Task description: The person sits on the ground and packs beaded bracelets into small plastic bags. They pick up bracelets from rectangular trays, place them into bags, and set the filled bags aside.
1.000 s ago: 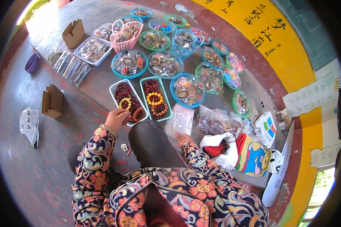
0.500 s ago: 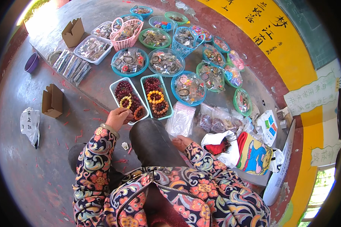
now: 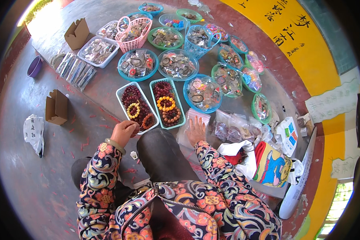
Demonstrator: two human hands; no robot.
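My left hand [image 3: 125, 132], a bangle at its wrist, is at the near left edge of a pale tray [image 3: 122, 103]. Its fingers are curled together; whatever they may hold is hidden. That tray holds dark red bead bracelets [image 3: 131, 94], a yellow bead bracelet [image 3: 133, 109] and a brown one [image 3: 148, 120]. Beside it, a second tray [image 3: 181, 105] holds more dark red beads, an orange-yellow bracelet [image 3: 166, 103] and brown bracelets [image 3: 171, 115]. My right hand [image 3: 197, 131] lies open, fingers spread, on a stack of clear plastic bags [image 3: 183, 135].
Round basins of bagged trinkets [image 3: 177, 65] and baskets, one pink [image 3: 134, 35] and one blue [image 3: 197, 40], fill the far area. Cardboard boxes [image 3: 57, 107] and a purple bowl [image 3: 35, 67] are at left. A colourful cloth bag [image 3: 273, 165] stands at right.
My right hand has moved forward from beside my knee onto the plastic bags, its fingers spreading. My left hand has drawn back slightly from the yellow bracelet, which lies in the tray.
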